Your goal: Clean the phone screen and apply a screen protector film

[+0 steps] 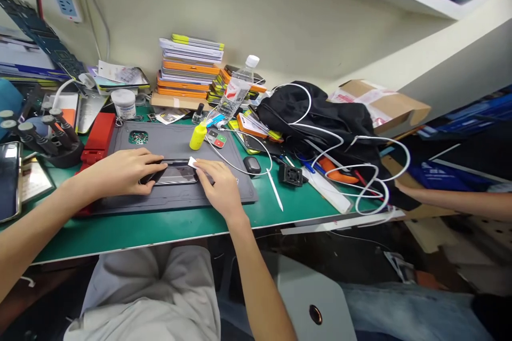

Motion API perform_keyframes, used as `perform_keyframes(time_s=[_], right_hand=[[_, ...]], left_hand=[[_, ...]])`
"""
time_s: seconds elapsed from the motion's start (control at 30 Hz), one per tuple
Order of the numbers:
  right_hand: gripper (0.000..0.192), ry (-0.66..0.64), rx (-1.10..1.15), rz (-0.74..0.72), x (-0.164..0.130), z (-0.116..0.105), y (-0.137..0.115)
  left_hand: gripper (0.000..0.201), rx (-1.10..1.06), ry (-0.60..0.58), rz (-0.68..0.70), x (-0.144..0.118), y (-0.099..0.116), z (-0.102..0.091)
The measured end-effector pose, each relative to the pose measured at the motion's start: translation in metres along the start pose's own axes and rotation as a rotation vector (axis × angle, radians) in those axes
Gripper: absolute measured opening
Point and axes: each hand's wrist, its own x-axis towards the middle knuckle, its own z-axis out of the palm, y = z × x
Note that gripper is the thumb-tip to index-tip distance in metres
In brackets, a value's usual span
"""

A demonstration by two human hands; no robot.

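Observation:
A smartphone (178, 174) with a dark, shiny face lies flat on the grey work mat (160, 203). My left hand (128, 175) grips its left end, thumb on the near edge and fingers on the far edge. At the phone's far right corner, my right hand (220, 184) pinches a small white piece (192, 162), which looks like a folded wipe. Just beyond the phone stand a yellow bottle (198, 136) and a small dark bottle (198, 113). A red tool (98, 138) lies along the mat's left side.
Right of the mat are a black mouse (252, 165), a white stylus (274, 190), a small fan (290, 175) and tangled white cable (376, 186). Stacked boxes (188, 69) and a water bottle (238, 90) stand behind. Another person's arm (456, 201) reaches in from the right.

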Motion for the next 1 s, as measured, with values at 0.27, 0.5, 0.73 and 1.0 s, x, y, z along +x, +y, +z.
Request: perform_keyframes(time_s=[0.27, 0.5, 0.73, 1.0], right_hand=[[0.031, -0.069, -0.057, -0.036, 0.0011, 0.0035, -0.0003], [0.032, -0.091, -0.064, -0.021, 0.0023, 0.0022, 0.0005], [0.032, -0.083, -0.044, -0.028, 0.0014, 0.0029, 0.0024], [0.034, -0.076, -0.038, -0.023, 0.0006, 0.0028, 0.0025]], left_hand=[[0.050, 0.155, -0.046, 0.019, 0.0030, 0.0078, 0.0031], [0.050, -0.001, -0.006, -0.048, 0.0032, 0.0098, 0.0068], [0.043, 0.066, -0.034, -0.029, 0.0051, 0.0099, 0.0019], [0.041, 0.062, -0.041, -0.008, 0.0031, 0.0090, 0.0040]])
